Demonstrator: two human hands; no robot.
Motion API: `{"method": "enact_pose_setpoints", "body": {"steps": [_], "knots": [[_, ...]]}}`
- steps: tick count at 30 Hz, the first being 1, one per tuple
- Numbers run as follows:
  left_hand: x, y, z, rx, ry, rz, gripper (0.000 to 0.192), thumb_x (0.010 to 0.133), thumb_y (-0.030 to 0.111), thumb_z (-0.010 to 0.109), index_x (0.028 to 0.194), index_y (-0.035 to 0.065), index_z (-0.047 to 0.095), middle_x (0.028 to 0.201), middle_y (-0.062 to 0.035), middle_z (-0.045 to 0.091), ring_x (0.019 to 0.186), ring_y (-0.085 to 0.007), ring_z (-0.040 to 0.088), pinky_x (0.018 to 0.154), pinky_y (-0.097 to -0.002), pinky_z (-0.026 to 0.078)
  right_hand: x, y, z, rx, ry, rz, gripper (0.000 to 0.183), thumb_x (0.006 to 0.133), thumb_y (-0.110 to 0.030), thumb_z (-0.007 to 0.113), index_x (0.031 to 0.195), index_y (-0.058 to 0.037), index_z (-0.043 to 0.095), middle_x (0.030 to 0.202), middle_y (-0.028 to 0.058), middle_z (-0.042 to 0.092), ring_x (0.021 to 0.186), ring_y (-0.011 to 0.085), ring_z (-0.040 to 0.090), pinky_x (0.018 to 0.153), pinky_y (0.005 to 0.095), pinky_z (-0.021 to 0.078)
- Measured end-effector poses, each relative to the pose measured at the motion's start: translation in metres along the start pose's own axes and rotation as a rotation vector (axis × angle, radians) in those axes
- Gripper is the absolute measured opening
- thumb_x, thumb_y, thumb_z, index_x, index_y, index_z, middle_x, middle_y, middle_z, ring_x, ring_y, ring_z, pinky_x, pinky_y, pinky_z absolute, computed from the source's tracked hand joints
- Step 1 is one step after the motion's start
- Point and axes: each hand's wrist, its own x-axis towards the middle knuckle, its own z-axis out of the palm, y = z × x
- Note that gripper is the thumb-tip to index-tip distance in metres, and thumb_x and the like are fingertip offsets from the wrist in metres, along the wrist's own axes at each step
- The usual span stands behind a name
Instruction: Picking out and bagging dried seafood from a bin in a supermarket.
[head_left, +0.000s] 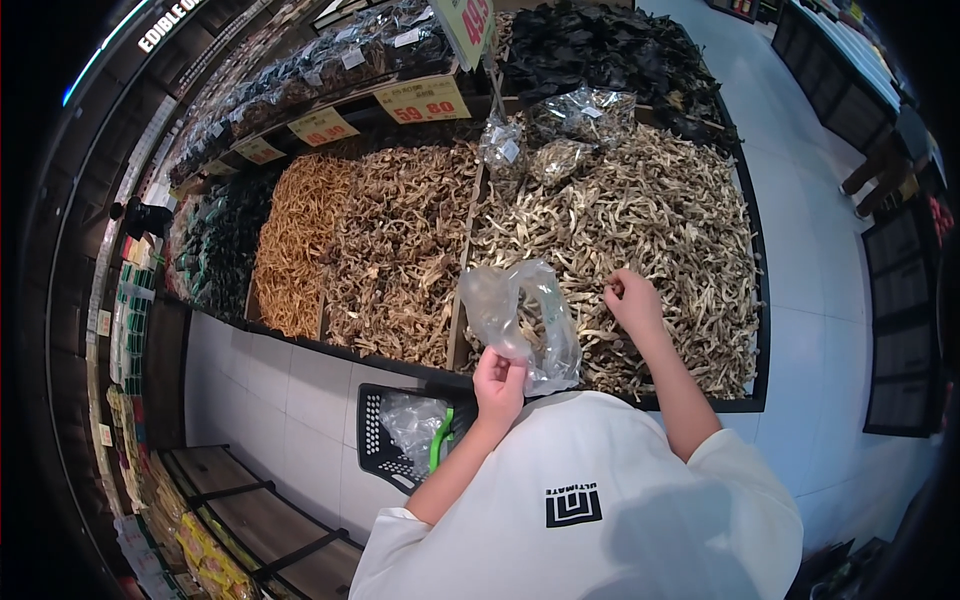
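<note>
My left hand (499, 386) grips a clear plastic bag (480, 300) by its lower edge. The bag's mouth gapes toward the right, in front of a bin of pale dried mushrooms (675, 217). Over that same bin hovers my right hand (636, 304), its fingers curled and the thumb close to the fingertips. Whether a mushroom piece is pinched there is too small to tell. Sealed clear bags of dried goods (585, 116) rest at the back of this bin.
A wooden divider (465, 255) separates browner dried mushrooms (405, 247) and thin orange-brown strands (296, 247). Black dried pieces (600, 45) fill the far bin. Below left stands a black shopping basket (371, 427) with a green handle (441, 442). Another person (892, 165) is at far right.
</note>
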Motion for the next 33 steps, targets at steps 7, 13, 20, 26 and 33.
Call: {"method": "enact_pose_setpoints", "body": {"steps": [7,13,20,26,33], "knots": [[0.001,0.002,0.005,-0.018,-0.010,-0.045,0.005,0.097,0.004,0.059,0.100,0.0024,0.055,0.079,0.0021,0.056,0.066,-0.0028,0.050,0.058,-0.0186,0.040,-0.007,0.016,-0.011,0.311,0.315,-0.040,0.015,0.085,-0.008,0.070,0.098,-0.0023,0.067,0.087,0.0065,0.067,0.058,0.0123,0.055,0.056,0.0274,0.0454],[0.002,0.003,0.006,-0.024,-0.025,-0.057,0.006,0.097,0.003,0.059,0.101,0.0021,0.055,0.079,0.0025,0.055,0.066,-0.0026,0.050,0.058,-0.0182,0.040,-0.011,0.030,-0.016,0.598,0.478,0.003,0.019,0.092,-0.003,0.065,0.111,-0.0006,0.065,0.091,0.0012,0.064,0.060,0.0031,0.050,0.055,0.0187,0.0398],[0.002,0.001,0.005,-0.026,-0.043,-0.052,0.006,0.097,0.002,0.058,0.102,0.0023,0.055,0.079,0.0025,0.055,0.066,-0.0024,0.050,0.057,-0.0183,0.040,-0.024,0.009,-0.043,0.910,0.691,-0.022,0.022,0.096,-0.003,0.062,0.118,-0.0008,0.060,0.103,0.0050,0.064,0.069,0.0041,0.055,0.059,0.0187,0.0456],[0.002,0.001,0.002,0.006,-0.045,-0.028,0.009,0.097,0.003,0.057,0.105,0.0021,0.056,0.078,0.0003,0.059,0.062,-0.0045,0.053,0.055,-0.0201,0.042,-0.038,-0.025,-0.063,0.895,0.726,-0.186,0.022,0.093,0.002,0.062,0.116,-0.0001,0.060,0.111,0.0081,0.065,0.083,0.0096,0.061,0.073,0.0223,0.0513],[0.004,0.006,0.002,-0.013,-0.083,-0.050,0.009,0.096,0.001,0.056,0.105,0.0019,0.055,0.080,0.0001,0.059,0.063,-0.0045,0.054,0.055,-0.0203,0.042,-0.025,-0.009,-0.030,0.817,0.496,-0.040,0.023,0.091,0.003,0.065,0.113,0.0001,0.063,0.104,0.0055,0.065,0.089,0.0112,0.063,0.078,0.0237,0.0513]]}}
